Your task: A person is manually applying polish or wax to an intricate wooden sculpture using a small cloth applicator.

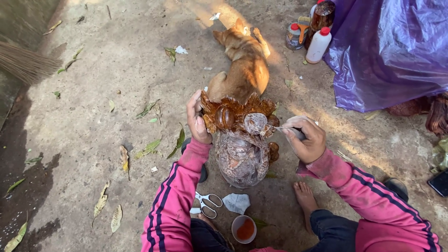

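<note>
A glossy brown carved wooden piece (240, 140) with leaf-like edges and rounded knobs stands on the concrete ground in front of me. My left hand (197, 117) grips its upper left edge. My right hand (305, 137) holds a thin pointed tool (282, 128) whose tip touches a pale, dull knob on the carving's upper right. Both arms wear pink sleeves with dark stripes. My bare foot (305, 198) rests on the ground to the right of the carving.
A tan dog (242, 63) lies just beyond the carving. Scissors (207, 203), a crumpled paper scrap (236, 203) and a small cup of reddish paste (244, 228) sit near my knees. Bottles and a jar (317, 44) stand by a purple plastic sheet (392, 51). A broom (25, 63) lies at left.
</note>
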